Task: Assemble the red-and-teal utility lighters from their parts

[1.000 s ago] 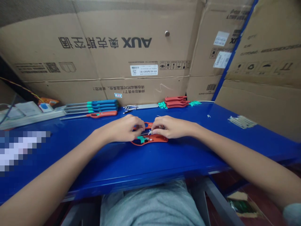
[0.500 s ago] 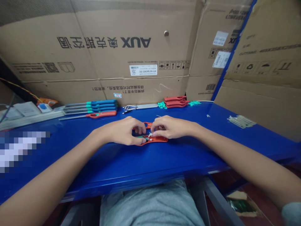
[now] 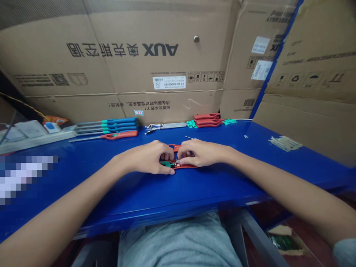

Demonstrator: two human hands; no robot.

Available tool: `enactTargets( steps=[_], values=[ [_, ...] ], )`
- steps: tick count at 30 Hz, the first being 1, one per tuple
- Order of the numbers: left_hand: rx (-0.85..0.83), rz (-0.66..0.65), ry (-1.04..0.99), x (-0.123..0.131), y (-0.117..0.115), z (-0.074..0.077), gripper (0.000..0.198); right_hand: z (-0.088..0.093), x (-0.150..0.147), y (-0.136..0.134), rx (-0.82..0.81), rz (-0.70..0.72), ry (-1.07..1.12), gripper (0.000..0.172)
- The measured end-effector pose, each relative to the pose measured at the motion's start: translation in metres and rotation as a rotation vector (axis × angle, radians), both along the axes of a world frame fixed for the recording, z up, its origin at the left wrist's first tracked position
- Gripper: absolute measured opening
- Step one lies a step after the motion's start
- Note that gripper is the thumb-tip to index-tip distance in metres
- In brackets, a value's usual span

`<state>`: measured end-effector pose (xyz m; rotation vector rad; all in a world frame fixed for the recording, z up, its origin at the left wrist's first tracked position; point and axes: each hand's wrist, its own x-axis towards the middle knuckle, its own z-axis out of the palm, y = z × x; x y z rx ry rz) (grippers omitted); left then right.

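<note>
On the blue table lies an orange-red handle half-shell (image 3: 185, 167) of a long-nosed lighter, with a green piece (image 3: 166, 163) and small metal or wire parts (image 3: 176, 162) inside. My left hand (image 3: 155, 157) grips its left end, thumb along the near edge, fingers curled at the far side. My right hand (image 3: 198, 152) bends over the right part, thumb and fingertips pressed together at the small parts; what they pinch is hidden. A second orange-red half-shell (image 3: 175, 147) lies just behind, partly covered by my fingers. A thin rod tip (image 3: 189, 137) shows beyond my right hand.
Blue lighters (image 3: 122, 123) and one red lighter (image 3: 122, 135) lie back left. Metal rods with wires (image 3: 172, 125), green pieces (image 3: 191, 124) and red shells (image 3: 208, 120) line the cardboard (image 3: 111, 74) behind. Pale sticks (image 3: 286, 143) lie right; a power strip (image 3: 39, 139) left.
My left thumb has shifted to the near edge of the shell, uncovering more of the green piece. My right fingertips have dipped lower into the shell.
</note>
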<state>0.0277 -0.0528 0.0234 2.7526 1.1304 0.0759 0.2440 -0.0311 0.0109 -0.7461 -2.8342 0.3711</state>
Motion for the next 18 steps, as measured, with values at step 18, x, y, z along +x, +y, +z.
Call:
enactTargets(
  steps=[18],
  values=[
    [0.022,-0.033,-0.042,-0.0056,0.0011,0.0038,0.016,0.002,0.0015,0.0,-0.003,0.0,0.007,0.021]
  ],
)
